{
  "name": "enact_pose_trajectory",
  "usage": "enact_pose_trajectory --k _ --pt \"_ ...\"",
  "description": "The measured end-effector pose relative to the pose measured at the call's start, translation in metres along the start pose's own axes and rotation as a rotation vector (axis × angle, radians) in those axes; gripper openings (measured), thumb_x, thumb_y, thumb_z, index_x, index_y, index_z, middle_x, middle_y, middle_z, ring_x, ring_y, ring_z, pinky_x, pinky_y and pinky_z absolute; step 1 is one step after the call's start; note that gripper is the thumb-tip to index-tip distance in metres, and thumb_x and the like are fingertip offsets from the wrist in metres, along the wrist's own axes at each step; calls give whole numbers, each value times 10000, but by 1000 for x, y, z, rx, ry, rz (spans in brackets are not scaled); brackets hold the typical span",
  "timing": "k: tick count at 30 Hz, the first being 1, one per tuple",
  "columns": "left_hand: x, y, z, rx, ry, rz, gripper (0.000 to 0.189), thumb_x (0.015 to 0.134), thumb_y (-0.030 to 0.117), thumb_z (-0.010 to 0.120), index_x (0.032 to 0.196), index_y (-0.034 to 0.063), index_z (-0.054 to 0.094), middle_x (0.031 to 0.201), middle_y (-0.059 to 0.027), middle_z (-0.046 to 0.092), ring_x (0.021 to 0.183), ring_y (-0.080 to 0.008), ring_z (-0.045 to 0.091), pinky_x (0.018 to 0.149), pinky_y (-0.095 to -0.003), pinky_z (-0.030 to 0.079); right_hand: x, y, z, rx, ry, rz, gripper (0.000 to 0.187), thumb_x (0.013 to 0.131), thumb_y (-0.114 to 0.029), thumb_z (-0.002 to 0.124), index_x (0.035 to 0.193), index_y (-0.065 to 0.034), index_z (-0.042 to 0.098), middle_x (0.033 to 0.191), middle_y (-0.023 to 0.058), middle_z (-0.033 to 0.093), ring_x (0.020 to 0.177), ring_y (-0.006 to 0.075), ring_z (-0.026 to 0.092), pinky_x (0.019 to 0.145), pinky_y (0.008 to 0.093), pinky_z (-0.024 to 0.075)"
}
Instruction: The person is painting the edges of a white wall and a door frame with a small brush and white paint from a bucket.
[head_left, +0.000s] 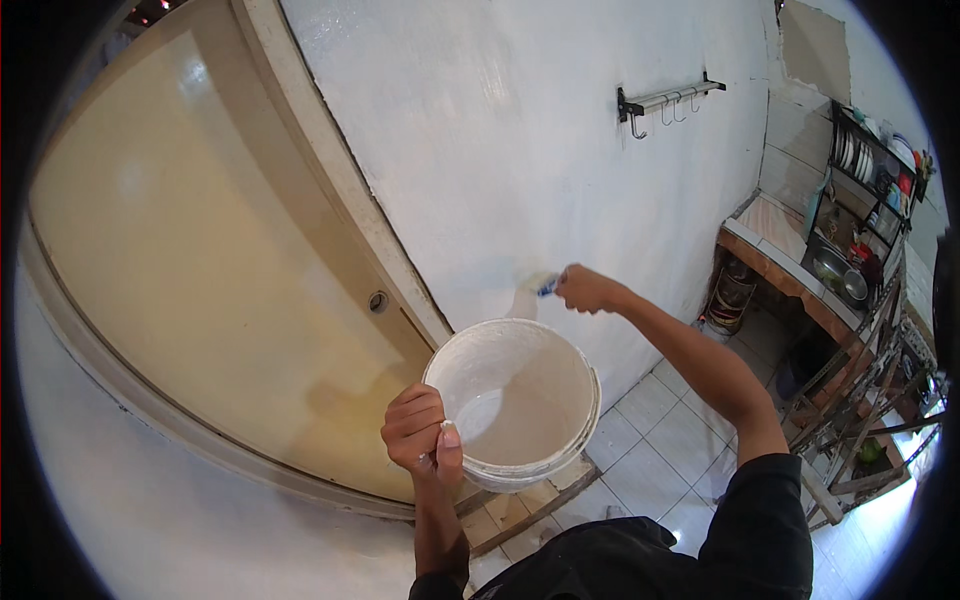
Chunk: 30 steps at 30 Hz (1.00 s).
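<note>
My left hand (421, 435) grips the rim of a white plastic bucket (517, 397), thumb over the edge. White residue coats the bucket's inner wall, and its mouth tilts towards me. Specks of white stick to my left thumb. My right hand (589, 289) is closed around a paintbrush (547, 286) with a blue part at the handle end nearest the bristles. The pale bristles are against, or very close to, the white wall (480, 180), just above the bucket. My fingers hide most of the brush handle.
A cream door (187, 247) and its frame (360, 195) stand left of the wall. A hook rail (671, 97) is mounted higher up. On the right are a tiled counter (795, 266), a dish rack (870, 172) and a metal-framed stand (862, 420). Below lies a tiled floor (660, 457) with a step (525, 506).
</note>
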<state>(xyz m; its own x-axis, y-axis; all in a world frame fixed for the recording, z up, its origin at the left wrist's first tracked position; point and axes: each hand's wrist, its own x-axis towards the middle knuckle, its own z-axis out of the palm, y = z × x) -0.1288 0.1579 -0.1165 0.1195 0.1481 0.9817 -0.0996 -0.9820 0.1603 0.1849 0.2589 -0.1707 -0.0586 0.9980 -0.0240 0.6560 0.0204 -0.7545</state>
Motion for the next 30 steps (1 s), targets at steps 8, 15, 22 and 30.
enact_pose_trajectory --k 8,15,22,30 --pt "-4 -1 2 -20 21 12 300 720 111 564 523 -28 384 495 -73 397 431 -216 385 491 -326 392 7 -140 -131 198 383 -194 331 934 -279 583 740 -10 574 577 38 520 407 108 416 344 286 318" --pt "-5 0 7 -3 26 11 312 731 122 568 527 -30 386 496 -73 402 431 -214 391 491 -334 403 -6 -170 -151 286 600 -324 277 953 -279 562 1036 -19 518 711 40 567 478 89 450 359 275 341" --pt "-8 -1 1 18 2 2 337 755 123 573 524 -26 378 492 -65 387 432 -216 383 496 -333 403 5 -59 -52 150 303 -25 373 946 -332 557 1117 -6 492 679 74 573 433 139 494 338 312 384" --pt "-17 -11 13 23 7 31 359 706 171 522 411 39 366 398 -29 327 372 -172 320 453 -302 330 41 9 -37 -330 88 -170 163 768 -64 528 806 53 635 687 194 596 514 289 593 414 417 496"
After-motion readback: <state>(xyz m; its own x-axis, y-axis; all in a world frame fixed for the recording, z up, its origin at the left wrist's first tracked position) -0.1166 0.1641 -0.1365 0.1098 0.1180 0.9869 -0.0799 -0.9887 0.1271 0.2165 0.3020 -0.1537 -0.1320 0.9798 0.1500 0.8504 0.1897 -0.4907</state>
